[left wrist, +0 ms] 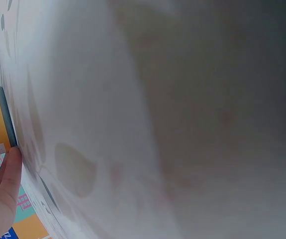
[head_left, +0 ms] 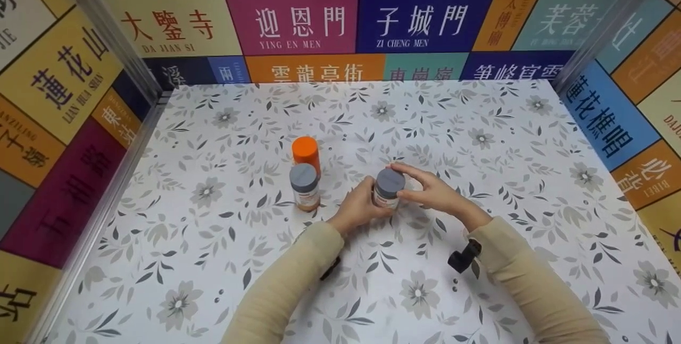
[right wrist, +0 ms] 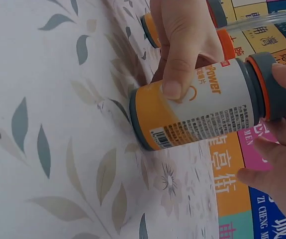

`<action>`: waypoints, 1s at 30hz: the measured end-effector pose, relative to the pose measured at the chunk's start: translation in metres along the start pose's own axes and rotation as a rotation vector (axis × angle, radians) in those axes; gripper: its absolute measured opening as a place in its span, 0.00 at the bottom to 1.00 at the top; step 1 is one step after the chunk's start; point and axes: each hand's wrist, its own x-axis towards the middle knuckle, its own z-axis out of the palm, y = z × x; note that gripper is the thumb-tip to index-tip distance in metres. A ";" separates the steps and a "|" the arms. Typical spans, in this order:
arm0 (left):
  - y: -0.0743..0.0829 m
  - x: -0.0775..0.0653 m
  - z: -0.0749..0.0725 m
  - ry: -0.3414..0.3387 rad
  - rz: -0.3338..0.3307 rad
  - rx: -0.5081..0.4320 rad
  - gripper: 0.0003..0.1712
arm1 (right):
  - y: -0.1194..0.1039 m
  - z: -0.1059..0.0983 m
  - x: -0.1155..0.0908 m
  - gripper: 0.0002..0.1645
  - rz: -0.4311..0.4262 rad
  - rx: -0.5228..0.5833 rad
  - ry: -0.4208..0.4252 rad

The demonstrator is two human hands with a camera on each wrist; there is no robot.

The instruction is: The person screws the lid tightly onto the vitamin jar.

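A supplement bottle (right wrist: 202, 107) with a white and orange label stands on the patterned tabletop, its grey base against the surface. My left hand (head_left: 355, 207) grips its body from the left, thumb across the label in the right wrist view. My right hand (head_left: 433, 192) pinches the grey cap (head_left: 391, 180) between thumb and fingers. An orange ring (right wrist: 260, 87) shows just under that cap. In the left wrist view, only the orange lower label and part of the left hand (left wrist: 3, 194) appear at the edge.
Left of the hands stands a similar grey-capped bottle (head_left: 305, 189). Right behind it is an orange-capped container (head_left: 305, 148), partly hidden. The floral tabletop (head_left: 255, 259) is bounded at the back and sides by panels with printed signs (head_left: 298, 22).
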 end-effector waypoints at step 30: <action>-0.001 0.002 0.000 -0.011 -0.037 -0.007 0.32 | -0.002 -0.002 0.006 0.37 -0.022 -0.061 -0.029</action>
